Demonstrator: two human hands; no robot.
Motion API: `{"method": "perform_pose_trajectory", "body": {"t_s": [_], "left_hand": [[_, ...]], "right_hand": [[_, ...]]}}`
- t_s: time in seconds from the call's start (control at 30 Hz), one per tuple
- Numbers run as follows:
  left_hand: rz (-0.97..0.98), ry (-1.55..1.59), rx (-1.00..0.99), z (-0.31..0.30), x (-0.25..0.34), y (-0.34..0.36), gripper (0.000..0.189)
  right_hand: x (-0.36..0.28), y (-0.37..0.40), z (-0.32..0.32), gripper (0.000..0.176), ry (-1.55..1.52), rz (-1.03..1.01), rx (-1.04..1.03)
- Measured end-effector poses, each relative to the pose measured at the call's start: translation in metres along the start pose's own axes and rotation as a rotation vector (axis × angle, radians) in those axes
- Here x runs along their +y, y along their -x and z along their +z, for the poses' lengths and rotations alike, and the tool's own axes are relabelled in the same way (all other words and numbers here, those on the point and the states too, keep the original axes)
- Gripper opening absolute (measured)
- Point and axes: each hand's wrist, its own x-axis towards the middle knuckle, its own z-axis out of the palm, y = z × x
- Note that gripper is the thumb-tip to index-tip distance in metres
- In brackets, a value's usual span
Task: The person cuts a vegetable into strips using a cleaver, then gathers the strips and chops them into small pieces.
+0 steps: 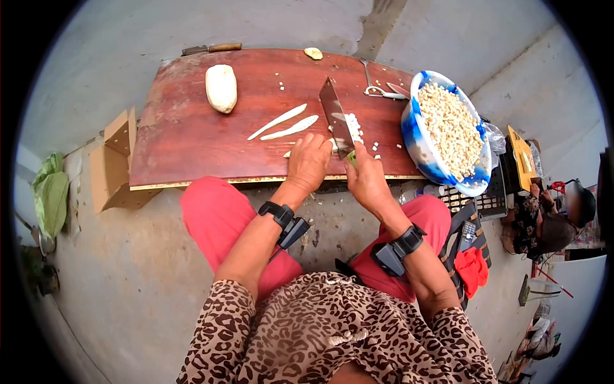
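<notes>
My right hand [369, 177] is closed round the green handle of a cleaver [336, 118], its broad blade upright over the wooden table [185, 153]. Just left of the blade, my left hand [309, 161] presses with curled fingers on a pale vegetable strip [287, 154], mostly hidden under it. Small white diced pieces [354, 128] lie right of the blade. Two longer cut strips [291, 128] rest beyond my left hand. Farther left is a large peeled white vegetable [221, 89], whose kind I cannot make out.
At the table's right end, a blue-and-white basin [411, 137] holds many diced pieces. A white-handled peeler [384, 93] lies near it. A cut end piece [313, 53] sits by the back edge. A cardboard box [112, 168] stands at left; another person [550, 224] sits far right.
</notes>
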Motion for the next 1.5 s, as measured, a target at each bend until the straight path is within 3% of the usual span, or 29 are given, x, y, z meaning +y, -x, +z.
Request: {"method": "perform_pose_trajectory", "body": {"t_s": [0.3,0.4,0.7,0.83,0.97,1.07,1.17,1.27,1.5], "left_hand": [[-0.079,0.01,0.024,-0.011,0.004,0.009,0.018],[-0.072,-0.003,0.009,-0.009,0.002,0.011,0.018],[-0.027,0.028,0.046,-0.002,0.0,0.004,0.015],[-0.044,0.021,0.03,-0.002,0.0,0.006,0.013],[-0.036,0.021,0.04,-0.003,-0.001,0.008,0.013],[-0.025,0.043,0.074,-0.006,0.001,0.01,0.013],[-0.053,0.07,0.079,-0.007,0.002,0.014,0.014],[-0.062,0.081,0.051,-0.006,0.001,0.014,0.015],[-0.037,0.045,0.083,-0.011,0.002,0.018,0.016]], "right_hand": [[-0.029,-0.002,-0.02,0.048,-0.084,-0.053,0.097],[-0.016,0.006,0.002,0.047,0.027,0.059,-0.032],[-0.023,-0.006,-0.025,0.047,-0.011,-0.008,0.079],[-0.02,0.002,-0.007,0.046,-0.027,-0.011,-0.016],[-0.017,0.001,-0.003,0.032,-0.01,-0.05,-0.004],[-0.015,-0.002,-0.009,0.046,-0.005,-0.031,0.011],[-0.033,-0.003,-0.02,0.032,-0.037,-0.07,0.075],[-0.032,0.004,-0.011,0.034,-0.075,-0.004,-0.044],[-0.022,0.01,-0.003,0.035,0.041,0.06,-0.031]]}}
